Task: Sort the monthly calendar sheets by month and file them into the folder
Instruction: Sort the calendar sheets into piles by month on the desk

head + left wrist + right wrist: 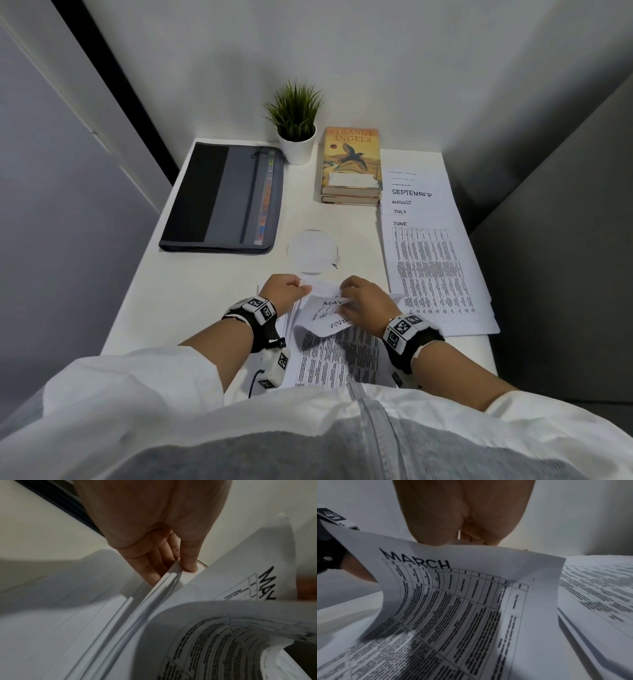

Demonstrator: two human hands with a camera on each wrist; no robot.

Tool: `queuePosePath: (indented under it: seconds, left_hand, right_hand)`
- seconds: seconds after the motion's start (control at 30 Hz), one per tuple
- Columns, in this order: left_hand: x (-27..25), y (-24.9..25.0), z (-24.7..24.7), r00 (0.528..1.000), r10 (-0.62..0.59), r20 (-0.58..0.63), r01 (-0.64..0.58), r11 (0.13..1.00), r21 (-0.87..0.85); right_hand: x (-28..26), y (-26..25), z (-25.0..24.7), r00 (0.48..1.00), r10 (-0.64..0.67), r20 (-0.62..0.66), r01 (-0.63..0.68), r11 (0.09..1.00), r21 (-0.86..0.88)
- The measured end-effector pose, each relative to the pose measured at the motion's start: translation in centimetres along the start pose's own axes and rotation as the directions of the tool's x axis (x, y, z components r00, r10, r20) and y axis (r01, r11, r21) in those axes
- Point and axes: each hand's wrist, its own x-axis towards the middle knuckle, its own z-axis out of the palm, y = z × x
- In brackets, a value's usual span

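Observation:
Near the table's front edge, both hands work a loose pile of calendar sheets (pixel 337 363). My left hand (pixel 286 289) pinches the far left corner of several sheets, thumb (pixel 189 563) on top and fingers (pixel 150 573) underneath. The MAY sheet (pixel 325 306) (pixel 243 585) shows between the hands. My right hand (pixel 361 301) (pixel 467 520), fingers curled, holds the MARCH sheet (pixel 339 323) (pixel 471 595), whose top is bent back toward me. A fanned stack (pixel 431 260) at the right shows SEPTEMBER, AUGUST, JULY and JUNE. The grey zip folder (pixel 222 198) lies closed at the back left.
A potted plant (pixel 296 137) and two stacked books (pixel 352 164) stand at the back of the white table (pixel 191 291). A pale round white item (pixel 313 251) lies just beyond the hands. Grey walls close in on the table at the left, back and right.

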Motion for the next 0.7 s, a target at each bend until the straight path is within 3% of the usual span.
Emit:
queuePosePath:
  seconds: [0.1,0.23,0.37,0.53,0.7]
  left_hand:
    - [0.2,-0.2,-0.1,1.0,-0.024,0.006,0.024,0.999,-0.029]
    - [0.4,-0.3,-0.1,0.999,-0.048,0.01,0.049,0.998,-0.044]
    - [0.5,-0.2,-0.1,0.999,-0.027,-0.025,0.028,0.999,0.038]
    - [0.3,0.2,-0.1,1.0,0.023,0.019,-0.024,0.997,0.066]
    - [0.2,0.6,0.1,0.997,0.069,0.026,-0.071,0.993,0.092]
  right_hand:
    - [-0.4,-0.1,0.2,1.0,-0.014,-0.022,0.015,0.999,0.044]
    - [-0.9,-0.3,0.3,0.998,-0.025,0.05,0.023,0.999,0.04]
    - [-1.1,-0.4,0.1,0.998,0.007,0.069,-0.012,0.997,0.074]
    - [-0.5,-1.1,-0.7,0.997,0.054,0.061,-0.063,0.987,0.151]
    - [0.2,-1.5,-1.3,0.997,-0.002,0.071,-0.009,0.989,0.148]
